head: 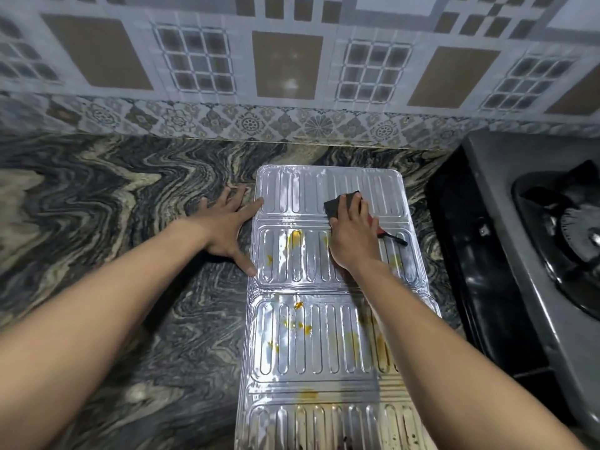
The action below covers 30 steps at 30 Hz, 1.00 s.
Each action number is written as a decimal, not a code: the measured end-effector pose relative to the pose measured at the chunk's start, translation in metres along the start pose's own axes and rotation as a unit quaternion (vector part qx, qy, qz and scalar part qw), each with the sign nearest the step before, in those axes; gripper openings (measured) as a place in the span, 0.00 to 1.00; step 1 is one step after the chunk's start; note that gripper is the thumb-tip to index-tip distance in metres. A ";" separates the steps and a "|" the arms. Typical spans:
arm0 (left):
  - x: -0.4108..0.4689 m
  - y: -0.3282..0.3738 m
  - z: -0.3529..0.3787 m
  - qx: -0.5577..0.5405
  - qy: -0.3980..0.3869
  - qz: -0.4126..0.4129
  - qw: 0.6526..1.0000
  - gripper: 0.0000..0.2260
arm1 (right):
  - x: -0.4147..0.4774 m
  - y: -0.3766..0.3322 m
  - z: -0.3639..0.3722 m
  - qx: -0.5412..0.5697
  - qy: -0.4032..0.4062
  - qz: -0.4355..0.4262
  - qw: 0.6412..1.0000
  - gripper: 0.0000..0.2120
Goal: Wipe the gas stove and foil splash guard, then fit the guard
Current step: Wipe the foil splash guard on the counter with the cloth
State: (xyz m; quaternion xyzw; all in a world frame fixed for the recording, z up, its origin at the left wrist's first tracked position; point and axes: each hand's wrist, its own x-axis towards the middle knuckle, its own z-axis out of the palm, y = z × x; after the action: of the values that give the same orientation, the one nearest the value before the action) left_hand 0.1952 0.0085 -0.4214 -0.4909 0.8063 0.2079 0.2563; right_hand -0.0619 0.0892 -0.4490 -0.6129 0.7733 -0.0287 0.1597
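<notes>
Though yellow-spotted, foil guard (311, 355) under scrubber (338, 204).

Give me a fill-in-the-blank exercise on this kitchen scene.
1. The stains on the foil splash guard are ____.
2. The gas stove stands to the guard's ____.
3. The left hand rests open at the guard's ____ edge.
4. The ____ hand holds the sponge.
Missing: yellow; right; left; right.
</notes>
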 end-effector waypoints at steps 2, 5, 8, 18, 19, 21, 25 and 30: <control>0.000 0.000 0.001 -0.004 -0.001 0.000 1.000 0.72 | -0.003 -0.012 0.004 -0.005 0.002 -0.043 0.999 0.28; -0.001 0.001 0.000 -0.002 -0.004 -0.003 1.000 0.71 | -0.015 -0.038 0.014 -0.003 -0.008 -0.138 0.990 0.27; -0.003 0.002 -0.001 -0.006 -0.009 -0.005 1.000 0.72 | -0.031 -0.054 0.024 0.010 -0.023 -0.212 0.977 0.28; -0.005 0.002 -0.002 -0.019 -0.015 -0.009 1.000 0.71 | -0.062 -0.022 0.023 -0.013 -0.071 -0.302 0.951 0.27; -0.005 0.002 -0.002 -0.018 -0.015 -0.009 1.000 0.71 | -0.061 -0.019 0.021 -0.007 -0.068 -0.285 0.956 0.28; -0.005 0.002 -0.002 -0.019 -0.017 -0.009 1.000 0.70 | -0.058 -0.011 0.015 0.008 -0.054 -0.242 0.969 0.29; -0.006 0.003 -0.003 -0.018 -0.019 -0.013 1.000 0.71 | -0.045 0.019 0.001 0.025 -0.018 -0.136 0.990 0.29; -0.006 0.005 -0.003 -0.020 -0.020 -0.014 1.000 0.71 | -0.036 0.045 -0.004 0.005 0.056 0.020 0.998 0.26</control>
State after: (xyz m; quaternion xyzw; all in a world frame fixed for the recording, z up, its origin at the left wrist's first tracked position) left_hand 0.1928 0.0131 -0.4147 -0.5028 0.7898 0.2301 0.2654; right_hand -0.0982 0.1339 -0.4489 -0.5942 0.7928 -0.0636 0.1201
